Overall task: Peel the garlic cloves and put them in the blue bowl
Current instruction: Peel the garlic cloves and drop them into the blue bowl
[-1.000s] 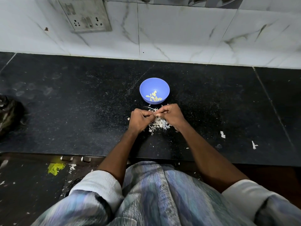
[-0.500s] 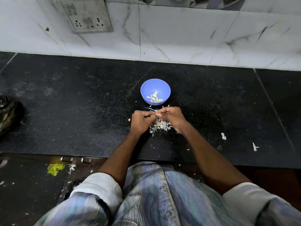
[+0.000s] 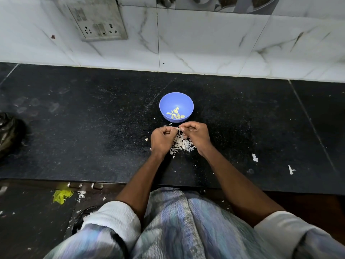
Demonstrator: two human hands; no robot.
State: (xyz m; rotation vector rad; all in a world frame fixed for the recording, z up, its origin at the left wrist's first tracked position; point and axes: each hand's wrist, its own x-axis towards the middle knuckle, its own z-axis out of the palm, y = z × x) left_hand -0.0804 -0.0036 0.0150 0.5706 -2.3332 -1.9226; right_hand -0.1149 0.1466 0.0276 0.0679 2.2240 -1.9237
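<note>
A small garlic clove (image 3: 178, 129) is pinched tight in the grip of the left hand (image 3: 162, 140) and right hand (image 3: 196, 135), just above the peel pile (image 3: 182, 144) on the worktop (image 3: 93, 128), so skins are dropped there. The blue bowl (image 3: 176, 101) is kept just behind, so peeled cloves (image 3: 175, 114) are put in easily.

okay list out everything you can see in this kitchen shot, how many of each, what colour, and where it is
blue bowl: one, blue, mid-counter just beyond the hands
peeled garlic cloves: several, pale yellow, inside the bowl
garlic skins: one loose pile, white, on the counter between and under the hands
stray skin scraps: a few, white, on the counter to the right
counter: one, black speckled stone
wall tiles: white marbled, behind the counter
socket plate: one, grey, upper left wall
dark bag: one, black, far left counter edge
yellow scrap: one, on the floor lower left
left hand: pinching something small at the fingertips
right hand: pinching the same spot
</note>
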